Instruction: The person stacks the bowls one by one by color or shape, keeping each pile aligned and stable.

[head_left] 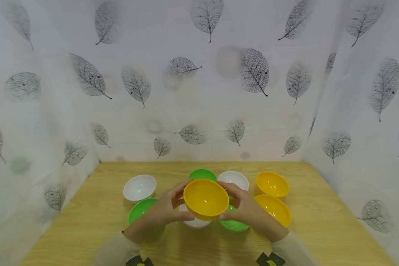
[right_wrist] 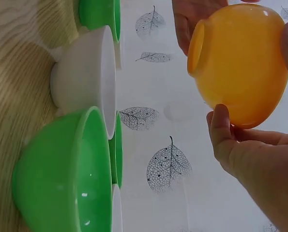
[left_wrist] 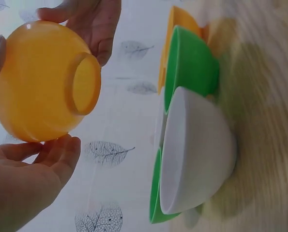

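Observation:
A yellow bowl (head_left: 206, 198) is held up above the table between both hands, its open side toward the head camera. My left hand (head_left: 169, 207) grips its left side, thumb near the front and fingers behind. On the opposite side my right hand (head_left: 244, 207) grips it the same way. Both wrist views show the raised yellow bowl (left_wrist: 42, 82) well apart from the bowls on the table, with its foot ring (right_wrist: 197, 47) facing down. Partly hidden behind it are a white bowl (head_left: 196, 222), a green bowl (head_left: 234, 221) and another green bowl (head_left: 203, 173).
On the wooden table (head_left: 332, 229), a white bowl (head_left: 139, 187) and a green bowl (head_left: 141, 210) stand at left. Another white bowl (head_left: 234, 179) stands at the back. Two yellow bowls (head_left: 272, 184) are at right. A leaf-patterned curtain (head_left: 216, 107) encloses the back and sides.

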Tool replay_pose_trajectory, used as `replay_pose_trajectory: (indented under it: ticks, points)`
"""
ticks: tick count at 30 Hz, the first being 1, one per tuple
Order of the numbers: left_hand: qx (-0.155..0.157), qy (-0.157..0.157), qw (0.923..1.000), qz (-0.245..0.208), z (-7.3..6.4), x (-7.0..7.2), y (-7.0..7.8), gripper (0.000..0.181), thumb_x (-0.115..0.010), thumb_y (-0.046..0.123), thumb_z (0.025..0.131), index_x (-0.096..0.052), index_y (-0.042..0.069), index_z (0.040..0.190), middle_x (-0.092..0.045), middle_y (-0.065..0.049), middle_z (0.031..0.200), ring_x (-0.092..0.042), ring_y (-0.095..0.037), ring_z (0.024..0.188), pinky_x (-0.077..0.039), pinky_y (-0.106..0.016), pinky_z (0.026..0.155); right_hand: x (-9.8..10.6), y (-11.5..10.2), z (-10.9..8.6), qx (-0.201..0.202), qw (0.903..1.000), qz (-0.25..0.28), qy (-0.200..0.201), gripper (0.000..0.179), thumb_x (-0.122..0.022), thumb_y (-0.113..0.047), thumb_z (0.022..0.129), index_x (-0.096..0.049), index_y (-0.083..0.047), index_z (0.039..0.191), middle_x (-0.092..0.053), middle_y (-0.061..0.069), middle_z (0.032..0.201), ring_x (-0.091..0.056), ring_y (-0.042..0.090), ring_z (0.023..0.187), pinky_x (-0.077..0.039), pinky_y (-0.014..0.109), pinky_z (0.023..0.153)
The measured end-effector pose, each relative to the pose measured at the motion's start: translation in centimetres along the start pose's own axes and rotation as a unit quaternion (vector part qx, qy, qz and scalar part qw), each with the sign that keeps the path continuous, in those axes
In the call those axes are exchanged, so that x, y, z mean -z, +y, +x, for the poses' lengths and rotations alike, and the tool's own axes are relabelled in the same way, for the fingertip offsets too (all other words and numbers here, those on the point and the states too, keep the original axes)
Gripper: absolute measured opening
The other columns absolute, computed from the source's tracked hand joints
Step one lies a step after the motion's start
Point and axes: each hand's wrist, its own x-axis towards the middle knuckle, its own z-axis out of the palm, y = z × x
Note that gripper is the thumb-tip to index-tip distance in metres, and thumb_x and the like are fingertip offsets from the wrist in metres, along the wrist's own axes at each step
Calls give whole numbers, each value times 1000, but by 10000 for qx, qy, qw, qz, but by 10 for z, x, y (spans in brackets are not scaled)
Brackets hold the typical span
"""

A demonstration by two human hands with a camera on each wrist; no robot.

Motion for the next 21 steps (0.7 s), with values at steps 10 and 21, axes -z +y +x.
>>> replay_pose_trajectory:
  ticks: [10,21]
  points:
    - [13,-261,9996,66,-5,-24,-2,88,-82,25,76,-35,6,147,-41,-7,149,-48,-22,129,-43,-29,105,6,6,-34,236,9985,-484,-140,81,-81,-27,76,-40,-12,145,-42,9,143,-49,13,121,-51,30,95]
    - [-275,-301,9963,758,-18,-43,-38,79,-88,22,67,-49,15,136,-54,-1,133,-51,-12,120,-46,-26,101,-6,12,-64,-631,9894,-1287,-248,88,-88,-29,67,-42,-21,141,-51,1,128,-52,17,104,-54,29,80]
